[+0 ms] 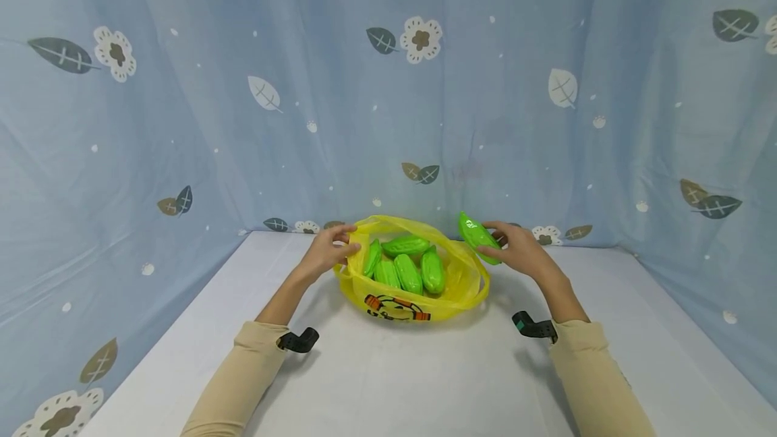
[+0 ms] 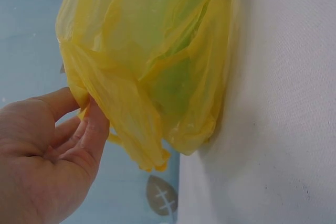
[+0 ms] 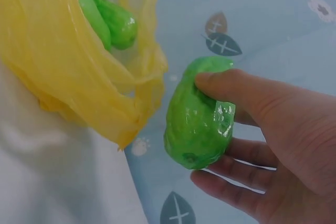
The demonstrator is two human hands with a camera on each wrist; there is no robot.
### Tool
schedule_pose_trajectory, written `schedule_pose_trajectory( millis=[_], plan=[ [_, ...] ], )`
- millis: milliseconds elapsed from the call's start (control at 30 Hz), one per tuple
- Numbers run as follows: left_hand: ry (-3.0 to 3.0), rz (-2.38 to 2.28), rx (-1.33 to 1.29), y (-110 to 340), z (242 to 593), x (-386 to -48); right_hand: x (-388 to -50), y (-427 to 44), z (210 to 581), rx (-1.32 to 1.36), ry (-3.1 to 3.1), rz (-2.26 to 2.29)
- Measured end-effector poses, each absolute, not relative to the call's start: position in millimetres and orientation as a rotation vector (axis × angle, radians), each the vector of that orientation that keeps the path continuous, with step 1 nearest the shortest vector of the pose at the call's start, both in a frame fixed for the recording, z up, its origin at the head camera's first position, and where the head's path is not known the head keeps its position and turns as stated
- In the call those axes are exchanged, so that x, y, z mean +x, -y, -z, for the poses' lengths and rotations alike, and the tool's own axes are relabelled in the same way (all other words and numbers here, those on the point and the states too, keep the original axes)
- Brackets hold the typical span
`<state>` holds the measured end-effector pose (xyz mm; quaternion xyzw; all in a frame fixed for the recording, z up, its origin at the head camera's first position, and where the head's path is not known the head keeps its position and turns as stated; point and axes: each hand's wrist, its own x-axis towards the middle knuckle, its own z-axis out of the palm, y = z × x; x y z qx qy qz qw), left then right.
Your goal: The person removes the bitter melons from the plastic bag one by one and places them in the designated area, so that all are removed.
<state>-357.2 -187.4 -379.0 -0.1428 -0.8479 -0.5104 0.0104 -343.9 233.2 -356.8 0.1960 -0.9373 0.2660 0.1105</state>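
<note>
A yellow plastic bag [image 1: 452, 302] sits on the table with its mouth spread, a cartoon print on its front. Inside lie several glossy green toy gourds [image 1: 408, 274], plump and ridged. At the bag's left rim my left hand [image 1: 328, 251] pinches the thin plastic between thumb and fingers; the left wrist view shows the gathered film [image 2: 100, 77] there. Just beyond the right rim, my right hand [image 1: 516, 248] holds another green toy gourd [image 3: 197, 124] above the table, thumb on one side and fingers on the other. This gourd is apart from the bag.
The white table [image 1: 425, 383] runs back to a blue curtain [image 1: 340, 120] printed with leaves and flowers, which hangs close behind the bag. Black camera mounts [image 1: 297, 340] are strapped on both wrists, over beige sleeves. The bag's loose handle loop [image 1: 482, 285] hangs at its right side.
</note>
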Motion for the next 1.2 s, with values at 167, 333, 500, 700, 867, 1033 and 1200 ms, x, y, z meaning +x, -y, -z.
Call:
schedule_pose_trajectory(
  millis=[167,333,500,700,867,1033,1200],
  plan=[
    [2.640,1.599,-0.448,188,378,-357,-346,-237,360,0.535,2.751,-0.797],
    [2.640,1.603,-0.445,189,378,-357,-348,-242,366,0.500,2.767,-0.817],
    [2.640,1.605,-0.435,188,377,-356,-351,-247,372,0.443,2.778,-0.823],
    [2.635,1.623,-0.436,188,375,-355,-353,-249,374,0.385,2.801,-0.856],
    [2.639,1.616,-0.424,189,376,-355,-354,-250,375,0.325,2.842,-0.869],
    [2.640,1.604,-0.441,189,377,-357,-356,-250,378,0.257,2.897,-0.912],
    [2.652,1.588,-0.441,188,377,-357,-356,-251,382,0.241,2.925,-0.927]
  ],
)
